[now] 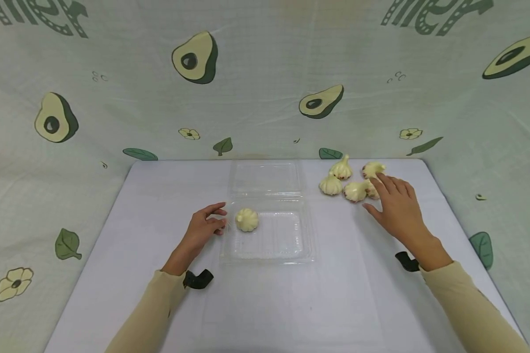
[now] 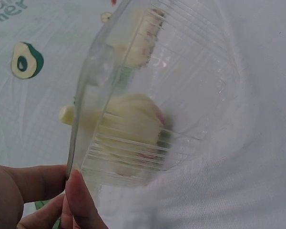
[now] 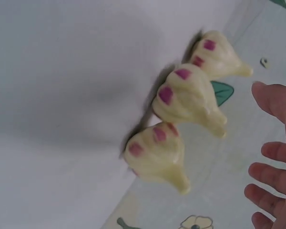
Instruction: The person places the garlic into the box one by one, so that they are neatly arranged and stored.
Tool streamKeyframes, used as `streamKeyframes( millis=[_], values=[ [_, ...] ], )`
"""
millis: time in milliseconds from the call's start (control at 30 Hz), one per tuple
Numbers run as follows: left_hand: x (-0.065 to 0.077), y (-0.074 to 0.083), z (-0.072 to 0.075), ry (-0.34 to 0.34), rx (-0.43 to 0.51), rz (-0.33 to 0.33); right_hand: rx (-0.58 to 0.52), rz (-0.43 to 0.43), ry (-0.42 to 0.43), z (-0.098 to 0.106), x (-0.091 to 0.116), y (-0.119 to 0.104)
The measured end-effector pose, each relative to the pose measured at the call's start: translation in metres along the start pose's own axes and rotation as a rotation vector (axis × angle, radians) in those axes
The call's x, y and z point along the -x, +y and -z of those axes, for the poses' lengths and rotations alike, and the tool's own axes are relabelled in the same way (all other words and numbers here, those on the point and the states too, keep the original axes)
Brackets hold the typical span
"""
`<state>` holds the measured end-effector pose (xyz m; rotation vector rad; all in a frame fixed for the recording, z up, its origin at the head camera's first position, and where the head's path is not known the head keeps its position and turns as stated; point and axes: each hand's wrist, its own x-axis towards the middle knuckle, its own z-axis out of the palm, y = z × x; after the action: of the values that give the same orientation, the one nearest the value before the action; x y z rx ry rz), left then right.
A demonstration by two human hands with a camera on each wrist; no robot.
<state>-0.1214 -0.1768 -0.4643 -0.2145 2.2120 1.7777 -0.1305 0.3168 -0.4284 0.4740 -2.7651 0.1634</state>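
Observation:
A clear plastic clamshell container (image 1: 287,235) lies with its lid folded back on the white table. One garlic bulb (image 1: 247,220) sits inside at the left of its base, and this bulb (image 2: 128,126) shows through the clear wall in the left wrist view. Thumb and finger of my left hand (image 1: 206,224) pinch the container's left rim. Over a group of garlic bulbs (image 1: 355,191) at the table's back right hovers my right hand (image 1: 397,203), fingers spread and holding nothing. The right wrist view shows three bulbs (image 3: 188,93) with purple patches, apart from the fingers.
The container's lid (image 1: 267,177) reaches close to the table's back edge. A pale cloth backdrop (image 1: 256,63) printed with avocados and leaves hangs behind the table. White tabletop (image 1: 269,304) spreads in front of the container. Each wrist carries a black strap piece (image 1: 198,279).

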Motion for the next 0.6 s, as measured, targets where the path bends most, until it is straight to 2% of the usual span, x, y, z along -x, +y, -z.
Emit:
streamKeyframes(
  millis=[233, 600],
  values=[
    [0.001, 0.000, 0.001, 0.000, 0.002, -0.003, -0.018, -0.154, -0.018, -0.006, 0.007, 0.026],
    [0.002, 0.002, -0.001, 0.013, 0.002, 0.000, -0.067, -0.297, -0.083, -0.024, 0.010, 0.042]
  ],
)
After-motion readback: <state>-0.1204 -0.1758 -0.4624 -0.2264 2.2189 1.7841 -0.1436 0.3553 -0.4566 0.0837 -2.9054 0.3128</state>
